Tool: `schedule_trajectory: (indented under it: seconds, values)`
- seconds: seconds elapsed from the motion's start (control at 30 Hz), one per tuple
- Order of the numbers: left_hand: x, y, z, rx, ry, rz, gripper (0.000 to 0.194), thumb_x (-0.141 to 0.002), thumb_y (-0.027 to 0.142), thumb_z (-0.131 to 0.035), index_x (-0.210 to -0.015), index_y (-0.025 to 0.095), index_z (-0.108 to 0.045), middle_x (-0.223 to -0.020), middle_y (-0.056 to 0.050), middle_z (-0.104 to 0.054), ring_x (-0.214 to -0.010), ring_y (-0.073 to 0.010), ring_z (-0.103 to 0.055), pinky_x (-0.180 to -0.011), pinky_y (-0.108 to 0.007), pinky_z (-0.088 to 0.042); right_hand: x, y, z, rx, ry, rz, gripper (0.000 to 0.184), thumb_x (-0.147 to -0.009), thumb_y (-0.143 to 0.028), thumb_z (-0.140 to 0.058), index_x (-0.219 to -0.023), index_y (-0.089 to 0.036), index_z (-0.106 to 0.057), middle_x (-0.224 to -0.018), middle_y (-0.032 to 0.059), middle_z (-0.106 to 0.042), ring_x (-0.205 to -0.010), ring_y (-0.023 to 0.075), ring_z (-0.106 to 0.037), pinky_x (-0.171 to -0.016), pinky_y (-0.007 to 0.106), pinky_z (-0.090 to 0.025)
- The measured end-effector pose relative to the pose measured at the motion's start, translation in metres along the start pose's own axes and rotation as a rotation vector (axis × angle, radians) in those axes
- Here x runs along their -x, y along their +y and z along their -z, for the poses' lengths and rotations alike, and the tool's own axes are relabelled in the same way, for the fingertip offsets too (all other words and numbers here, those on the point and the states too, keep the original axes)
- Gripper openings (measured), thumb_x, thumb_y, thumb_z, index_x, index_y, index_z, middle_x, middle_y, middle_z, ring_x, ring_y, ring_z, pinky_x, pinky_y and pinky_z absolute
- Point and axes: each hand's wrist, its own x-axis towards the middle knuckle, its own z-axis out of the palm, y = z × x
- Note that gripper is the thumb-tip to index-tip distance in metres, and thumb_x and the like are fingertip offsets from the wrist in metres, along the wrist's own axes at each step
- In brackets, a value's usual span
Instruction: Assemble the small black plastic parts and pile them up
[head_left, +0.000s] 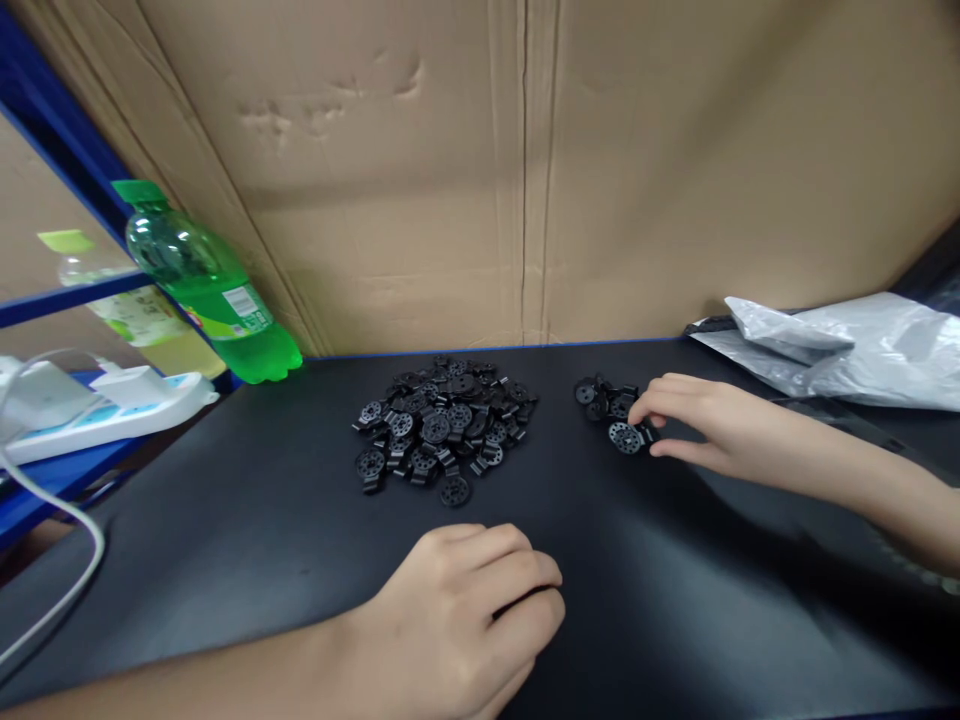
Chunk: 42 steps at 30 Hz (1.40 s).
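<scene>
Your right hand [694,425] was over at the small group on the right, thumb and fingertips clamped on the clip end of a black disc part [625,438], its holed face showing. Other parts of the small group [594,397] lay just beyond it. Your left hand [472,610] was at the near side, back up, fingers curled in together; couldn't tell whether anything was inside. Big pile of the same black parts [442,425] sat mid-table, left of the small group and apart from it, discs and clips jumbled; one disc [455,490] lay at its near edge. Black table [300,560] under everything. Green bottle [225,310] leaned at left, white power strip [176,405] on that side too, cardboard [390,200] behind, grey plastic bag [885,345] past your right forearm.
</scene>
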Motion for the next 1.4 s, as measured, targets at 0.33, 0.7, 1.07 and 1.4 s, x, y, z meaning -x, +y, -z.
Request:
schedule_trajectory:
  seconds: [0.33, 0.7, 1.07, 1.4]
  values:
    - [0.002, 0.008, 0.008, -0.424, -0.193, 0.068, 0.018, -0.087, 0.008, -0.055, -0.099, 0.008, -0.069, -0.092, -0.012, -0.074, -0.07, -0.0244, -0.067, -0.052, -0.033, -0.056, 0.002, -0.018, -0.009, 0.028, 0.123, 0.06, 0.022, -0.095, -0.025, -0.053, -0.115, -0.02, -0.059, -0.1, 0.01, -0.061, -0.094, 0.0279, -0.06, -0.079, 0.04, -0.049]
    - [0.007, 0.012, 0.002, -0.44, -0.316, 0.206, 0.031, -0.087, 0.004, -0.055, -0.117, 0.003, -0.064, -0.101, -0.014, -0.07, -0.075, -0.0239, -0.066, -0.063, -0.034, -0.061, 0.004, -0.079, -0.019, -0.253, 0.181, 0.116, 0.017, -0.094, -0.014, -0.05, -0.106, -0.022, -0.059, -0.086, 0.0029, -0.063, -0.08, 0.0173, -0.061, -0.073, 0.029, -0.048]
    - [-0.007, -0.025, 0.026, 0.301, -0.31, 0.1, 0.037, -0.085, 0.009, -0.062, -0.122, 0.01, -0.063, -0.122, -0.014, -0.064, -0.112, -0.0249, -0.057, -0.103, -0.034, -0.047, -0.001, -0.1, -0.033, -0.688, -0.118, -0.204, 0.017, -0.088, -0.019, -0.053, -0.095, -0.022, -0.067, -0.07, -0.0025, -0.056, -0.063, 0.0132, -0.048, -0.058, 0.025, -0.037]
    - [-0.007, -0.02, 0.004, 0.366, 0.036, 0.086, 0.025, -0.085, 0.02, -0.072, -0.105, 0.005, -0.071, -0.095, -0.015, -0.073, -0.083, -0.0213, -0.067, -0.08, -0.028, -0.055, 0.001, -0.096, -0.052, -1.305, -0.214, -0.335, 0.041, -0.085, -0.044, -0.064, -0.118, -0.021, -0.06, -0.087, 0.0026, -0.057, -0.07, 0.0142, -0.053, -0.057, 0.024, -0.047]
